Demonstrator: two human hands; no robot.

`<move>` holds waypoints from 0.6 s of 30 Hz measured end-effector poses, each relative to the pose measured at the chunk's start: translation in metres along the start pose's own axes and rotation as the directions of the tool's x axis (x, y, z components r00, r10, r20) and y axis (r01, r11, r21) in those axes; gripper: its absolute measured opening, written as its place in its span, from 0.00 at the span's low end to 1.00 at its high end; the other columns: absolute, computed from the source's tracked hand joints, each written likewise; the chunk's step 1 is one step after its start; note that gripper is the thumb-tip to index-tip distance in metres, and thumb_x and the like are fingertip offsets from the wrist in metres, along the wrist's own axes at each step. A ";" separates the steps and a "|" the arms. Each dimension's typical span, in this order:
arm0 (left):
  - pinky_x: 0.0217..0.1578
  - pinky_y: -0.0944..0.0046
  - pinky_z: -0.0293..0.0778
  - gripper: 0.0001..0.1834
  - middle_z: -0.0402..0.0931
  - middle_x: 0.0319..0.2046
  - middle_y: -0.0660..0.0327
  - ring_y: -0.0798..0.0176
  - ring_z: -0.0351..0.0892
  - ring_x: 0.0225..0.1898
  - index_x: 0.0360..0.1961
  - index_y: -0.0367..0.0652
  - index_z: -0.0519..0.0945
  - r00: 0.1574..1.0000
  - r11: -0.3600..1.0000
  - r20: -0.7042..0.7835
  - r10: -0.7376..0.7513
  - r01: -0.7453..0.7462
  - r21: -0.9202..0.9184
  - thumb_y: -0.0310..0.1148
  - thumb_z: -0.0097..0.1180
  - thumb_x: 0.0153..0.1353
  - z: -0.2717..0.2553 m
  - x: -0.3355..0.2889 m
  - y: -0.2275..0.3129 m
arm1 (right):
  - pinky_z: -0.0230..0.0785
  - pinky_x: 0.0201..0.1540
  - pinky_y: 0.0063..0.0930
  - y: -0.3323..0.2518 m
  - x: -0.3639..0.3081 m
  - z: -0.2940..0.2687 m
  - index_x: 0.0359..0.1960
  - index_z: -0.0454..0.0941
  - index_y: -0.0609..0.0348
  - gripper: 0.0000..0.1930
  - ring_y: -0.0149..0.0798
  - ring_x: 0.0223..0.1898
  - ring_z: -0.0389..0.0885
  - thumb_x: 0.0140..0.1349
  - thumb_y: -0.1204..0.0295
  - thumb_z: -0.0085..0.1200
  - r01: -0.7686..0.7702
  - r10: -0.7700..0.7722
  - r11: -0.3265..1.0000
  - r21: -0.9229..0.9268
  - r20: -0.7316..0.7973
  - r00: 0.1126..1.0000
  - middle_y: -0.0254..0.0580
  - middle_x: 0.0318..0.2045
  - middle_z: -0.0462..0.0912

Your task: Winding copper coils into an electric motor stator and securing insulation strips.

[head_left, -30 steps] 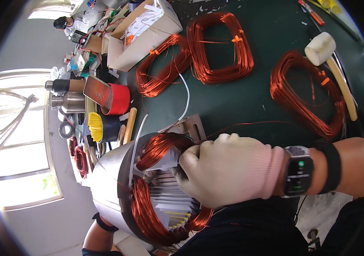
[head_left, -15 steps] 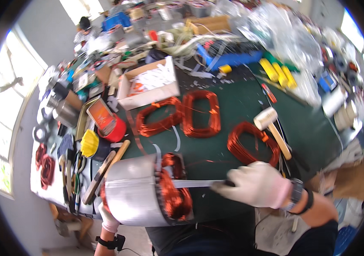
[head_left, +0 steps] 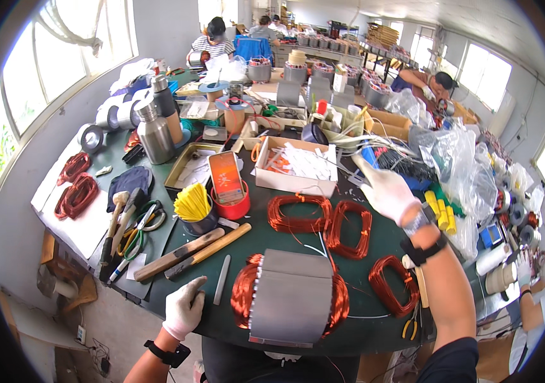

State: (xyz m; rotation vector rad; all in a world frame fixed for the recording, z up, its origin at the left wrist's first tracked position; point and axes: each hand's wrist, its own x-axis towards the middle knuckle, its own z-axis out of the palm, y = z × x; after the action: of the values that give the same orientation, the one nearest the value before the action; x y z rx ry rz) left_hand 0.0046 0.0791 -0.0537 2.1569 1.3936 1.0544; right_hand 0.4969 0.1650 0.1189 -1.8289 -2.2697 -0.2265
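Observation:
A grey metal stator core (head_left: 290, 297) lies on its side at the table's near edge, with copper windings (head_left: 245, 292) bulging from both ends. My left hand (head_left: 185, 310), in a white glove, is left of it with fingers apart and nothing in them. Between that hand and the stator lies a flat grey stick (head_left: 222, 279). My gloved right hand (head_left: 388, 195) reaches far forward, fingers stretched out, by the right side of a carton (head_left: 295, 186) of white paper strips (head_left: 298, 163). Copper wire coils (head_left: 298, 214) lie behind the stator, another coil (head_left: 392, 287) to its right.
Two wooden sticks (head_left: 208, 251), scissors (head_left: 135, 246) and a mallet (head_left: 116, 220) lie at left. A phone (head_left: 226, 179) leans in a red container (head_left: 231, 207) beside a cup of yellow strips (head_left: 192, 203). Pliers (head_left: 411, 324) lie right. Several people work farther off.
My right hand has let go of the pale strip at the stator and moved forward to the carton. My left hand has come off the stator. The view has tipped upward.

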 end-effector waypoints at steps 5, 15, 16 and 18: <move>0.45 0.57 0.84 0.17 0.87 0.43 0.44 0.43 0.90 0.43 0.54 0.37 0.85 0.998 0.998 0.037 -0.042 0.043 -0.035 0.20 0.60 0.63 -0.004 0.000 0.005 | 0.79 0.51 0.45 -0.005 -0.116 0.002 0.62 0.77 0.63 0.22 0.59 0.47 0.87 0.66 0.74 0.58 -0.126 0.169 0.970 0.209 -0.200 0.965 0.63 0.45 0.87; 0.48 0.60 0.80 0.21 0.87 0.44 0.46 0.54 0.88 0.40 0.57 0.31 0.82 0.995 0.994 -0.018 -0.101 0.101 -0.034 0.15 0.50 0.64 0.011 -0.004 -0.024 | 0.78 0.52 0.45 0.035 -0.355 0.041 0.52 0.84 0.62 0.17 0.57 0.46 0.87 0.63 0.69 0.62 -0.732 0.732 0.666 0.142 -0.311 0.606 0.55 0.44 0.88; 0.48 0.60 0.80 0.21 0.87 0.44 0.47 0.56 0.87 0.39 0.58 0.31 0.82 0.999 1.000 -0.047 -0.008 0.008 0.008 0.15 0.50 0.64 0.015 -0.002 -0.018 | 0.78 0.52 0.46 0.034 -0.365 0.041 0.51 0.84 0.61 0.16 0.57 0.47 0.86 0.63 0.69 0.62 -0.776 0.779 0.615 0.141 -0.264 0.569 0.54 0.44 0.87; 0.51 0.58 0.79 0.22 0.86 0.46 0.45 0.52 0.87 0.44 0.59 0.30 0.81 1.000 1.000 -0.022 -0.012 0.012 -0.004 0.16 0.50 0.65 0.022 -0.002 -0.027 | 0.78 0.51 0.48 0.034 -0.380 0.041 0.51 0.83 0.58 0.16 0.57 0.47 0.86 0.63 0.68 0.62 -0.786 0.774 0.611 0.095 -0.283 0.567 0.51 0.43 0.87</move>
State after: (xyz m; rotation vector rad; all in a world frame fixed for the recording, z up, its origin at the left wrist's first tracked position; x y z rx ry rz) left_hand 0.0035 0.0913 -0.0863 2.1379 1.4106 1.0784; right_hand 0.6043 -0.1759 -0.0213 -2.4207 -1.0738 -0.3555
